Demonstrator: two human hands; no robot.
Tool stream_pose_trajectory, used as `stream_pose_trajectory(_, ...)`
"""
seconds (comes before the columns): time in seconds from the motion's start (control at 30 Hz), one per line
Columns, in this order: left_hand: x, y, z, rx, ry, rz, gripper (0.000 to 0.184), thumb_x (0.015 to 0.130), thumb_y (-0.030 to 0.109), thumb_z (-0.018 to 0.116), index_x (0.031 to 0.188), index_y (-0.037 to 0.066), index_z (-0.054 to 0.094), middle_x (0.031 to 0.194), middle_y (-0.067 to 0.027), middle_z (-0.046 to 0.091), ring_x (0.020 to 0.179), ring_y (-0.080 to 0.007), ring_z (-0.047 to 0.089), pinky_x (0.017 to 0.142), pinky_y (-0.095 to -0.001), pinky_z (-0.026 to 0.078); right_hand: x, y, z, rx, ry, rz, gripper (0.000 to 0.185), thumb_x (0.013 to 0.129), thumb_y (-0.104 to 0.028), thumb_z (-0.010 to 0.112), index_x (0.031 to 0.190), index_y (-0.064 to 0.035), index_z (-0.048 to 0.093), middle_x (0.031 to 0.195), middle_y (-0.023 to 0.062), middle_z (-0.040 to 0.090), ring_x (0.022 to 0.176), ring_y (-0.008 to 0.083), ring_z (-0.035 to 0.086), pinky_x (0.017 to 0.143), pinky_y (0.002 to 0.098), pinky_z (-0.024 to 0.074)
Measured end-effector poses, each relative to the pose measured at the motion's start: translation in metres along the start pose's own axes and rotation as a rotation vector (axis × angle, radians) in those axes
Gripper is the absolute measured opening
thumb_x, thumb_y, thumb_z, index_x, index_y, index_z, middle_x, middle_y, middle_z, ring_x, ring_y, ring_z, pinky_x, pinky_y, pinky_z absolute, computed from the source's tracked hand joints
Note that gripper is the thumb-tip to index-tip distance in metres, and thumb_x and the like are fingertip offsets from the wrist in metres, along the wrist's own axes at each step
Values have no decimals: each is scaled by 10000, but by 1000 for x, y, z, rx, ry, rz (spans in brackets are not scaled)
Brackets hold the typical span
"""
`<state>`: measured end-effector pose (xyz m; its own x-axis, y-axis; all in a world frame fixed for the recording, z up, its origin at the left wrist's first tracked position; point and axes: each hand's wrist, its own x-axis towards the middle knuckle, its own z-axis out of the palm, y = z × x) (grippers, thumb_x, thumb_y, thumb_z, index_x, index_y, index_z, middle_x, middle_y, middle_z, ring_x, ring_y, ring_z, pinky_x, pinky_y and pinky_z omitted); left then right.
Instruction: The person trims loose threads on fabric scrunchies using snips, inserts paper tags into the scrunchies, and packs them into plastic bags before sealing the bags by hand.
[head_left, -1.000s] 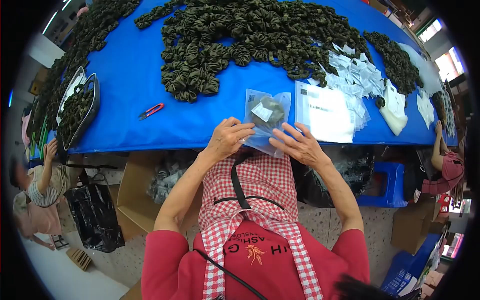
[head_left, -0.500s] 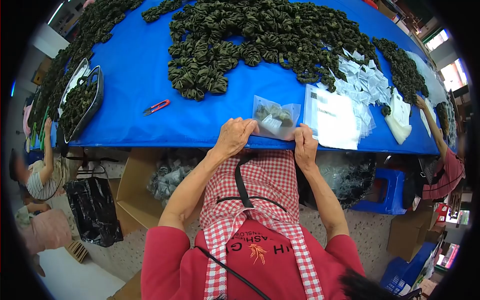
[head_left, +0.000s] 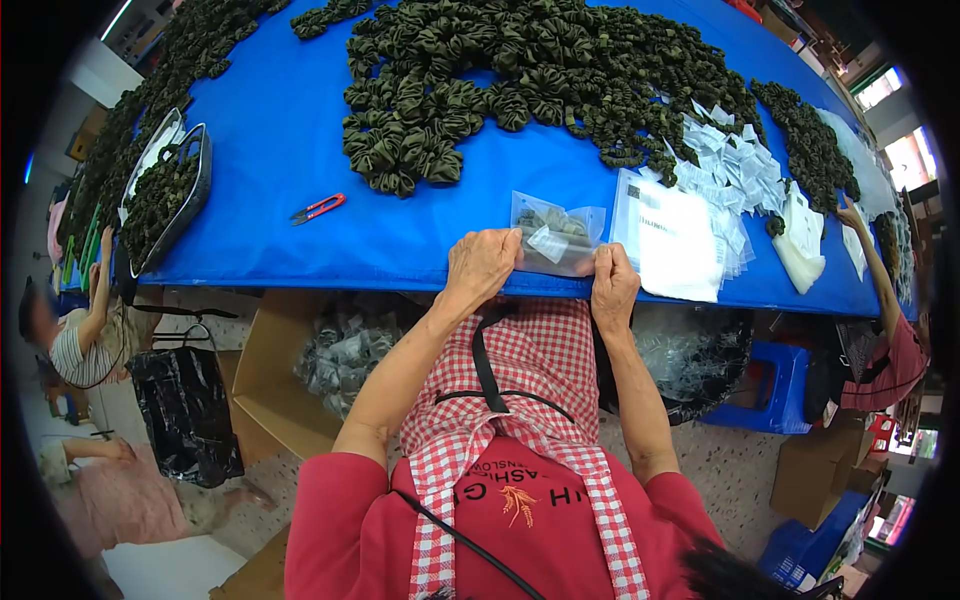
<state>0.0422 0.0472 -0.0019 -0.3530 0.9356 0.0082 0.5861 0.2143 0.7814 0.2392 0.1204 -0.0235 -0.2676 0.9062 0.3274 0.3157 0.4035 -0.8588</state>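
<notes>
At the front edge of the blue-covered table (head_left: pixel 270 255), a clear plastic bag (head_left: pixel 585 262) with dark green scrunchies (head_left: pixel 572 225) and a small white label (head_left: pixel 547 242) inside lies between my hands. My left hand (head_left: pixel 484 265) is closed on the bag's left side, thumb and fingers pinched together. On the right side, my right hand (head_left: pixel 613 283) pinches the bag's other corner. Right of it lies a stack of flat clear bags (head_left: pixel 672 240). Behind them spreads a pile of small white labels (head_left: pixel 735 165).
A large heap of green scrunchies (head_left: pixel 420 110) covers the table's middle. Red thread snips (head_left: pixel 320 208) lie to the left, near a basket of scrunchies (head_left: pixel 160 205). Co-workers' arms (head_left: pixel 98 290) reach in at both sides. Below the table are a cardboard box (head_left: pixel 285 370) and blue stool (head_left: pixel 765 390).
Both hands still grip the bag at its two sides. The label and scrunchies inside look slightly shifted. A co-worker's arm at lower left has come into clearer view.
</notes>
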Motion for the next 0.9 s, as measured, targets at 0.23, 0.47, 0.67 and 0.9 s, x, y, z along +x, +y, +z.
stream_pose_trajectory(0.23, 6, 8, -6, 62, -35, -115, 422, 937, 365, 519, 754, 30, 700, 622, -113, 660, 622, -301, 650, 639, -404, 506, 6, 1, 3, -383, -9, -62, 134, 933, -147, 581, 857, -36, 580, 659, 85, 615, 596, 266, 551, 686, 403, 440)
stream_pose_trajectory(0.47, 21, -10, 4, 220, 91, -9, 400, 888, 344, 635, 1156, 48, 614, 936, -208, 687, 876, -380, 665, 745, -454, 515, 26, -4, 14, -468, 12, -57, 565, 791, -17, 575, 1343, -68, 463, 917, 154, 686, 806, 359, 651, 806, 487, 437)
stream_pose_trajectory(0.67, -9, -28, -12, -508, 152, -19, 397, 968, 275, 594, 1251, 6, 521, 1059, -155, 649, 969, -216, 632, 838, -338, 500, 29, -37, 39, 29, -168, -53, 552, 822, 90, 471, 1350, -71, 463, 755, 109, 583, 658, 228, 561, 623, 332, 459)
stream_pose_trajectory(0.9, -128, -79, -174, -162, 17, -347, 182, 896, 146, 679, 1028, 20, 684, 994, -73, 668, 917, -155, 621, 825, -305, 495, 44, -69, 67, 170, -429, -194, 528, 846, 78, 463, 1349, -85, 469, 793, 111, 611, 707, 246, 616, 683, 352, 501)
